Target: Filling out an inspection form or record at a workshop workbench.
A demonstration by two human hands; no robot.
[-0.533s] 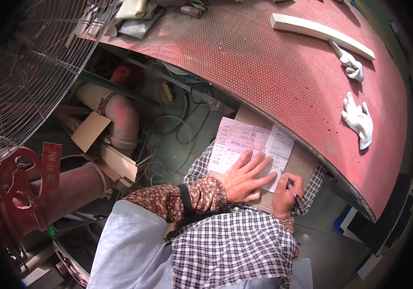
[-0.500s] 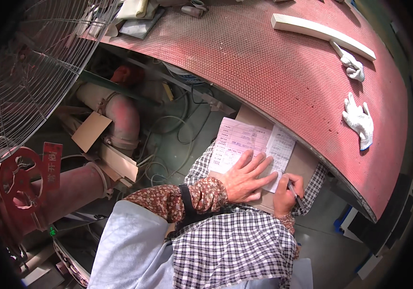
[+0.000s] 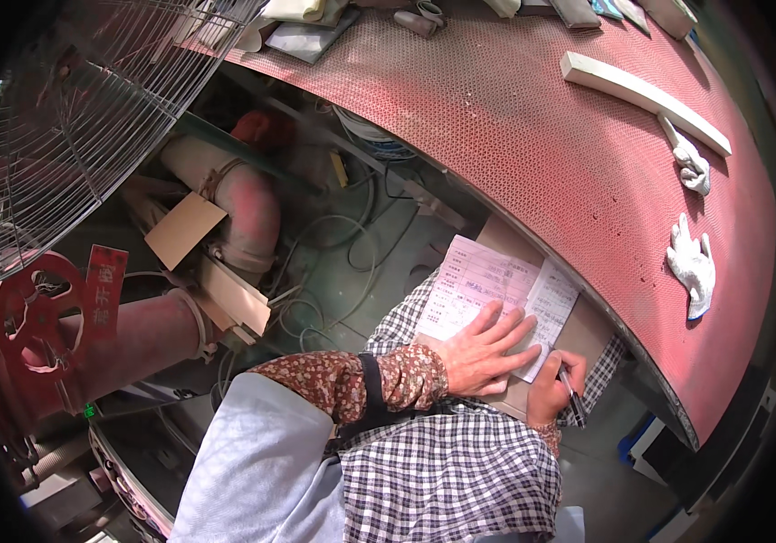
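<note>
Across my checked-cloth lap rests a brown cardboard sheet, with a pink printed form and a smaller sheet with handwriting lying on it. My left hand lies flat over the lower part of the papers, fingers spread, pressing them down. At the papers' lower right corner, my right hand is closed around a pen. Its writing tip is hidden behind the fingers.
A red mesh-covered table curves beyond the papers, bearing a white bar and two white gloves. On the left are a wire fan guard, a red handwheel and large pipes. Hoses loop across the floor.
The whole view has shifted, so the table, papers and hands appear lower and further right. My left hand stays flat on the papers; the pen in my right hand now stands more steeply.
</note>
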